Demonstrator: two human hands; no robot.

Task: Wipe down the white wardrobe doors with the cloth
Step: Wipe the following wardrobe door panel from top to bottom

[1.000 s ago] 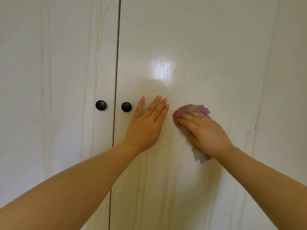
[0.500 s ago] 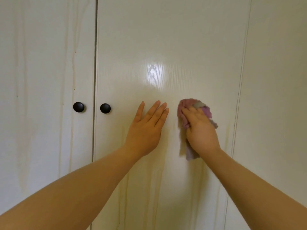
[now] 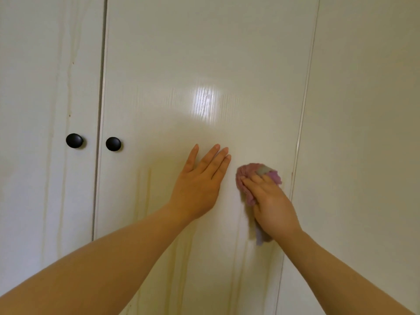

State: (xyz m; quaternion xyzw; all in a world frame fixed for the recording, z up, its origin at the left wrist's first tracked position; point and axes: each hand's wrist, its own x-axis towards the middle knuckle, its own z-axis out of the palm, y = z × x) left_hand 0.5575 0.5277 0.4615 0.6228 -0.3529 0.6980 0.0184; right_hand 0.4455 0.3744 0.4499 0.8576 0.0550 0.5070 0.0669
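Two white wardrobe doors fill the view: the left door (image 3: 45,76) and the middle door (image 3: 181,76), which shows faint yellowish streaks running down it. My left hand (image 3: 200,185) lies flat on the middle door with its fingers straight and pointing up. Just to its right, my right hand (image 3: 272,205) holds a bunched pink-purple cloth (image 3: 246,176) against the same door, near that door's right edge. A tail of the cloth hangs out below the palm.
Two round black knobs sit on either side of the gap between the doors, the left knob (image 3: 74,140) and the right knob (image 3: 113,144). A plain white panel (image 3: 363,110) stands to the right of the middle door.
My right hand has slid the cloth a little way down the door. My left hand stays flat in the same spot. The view has swung sideways and back.
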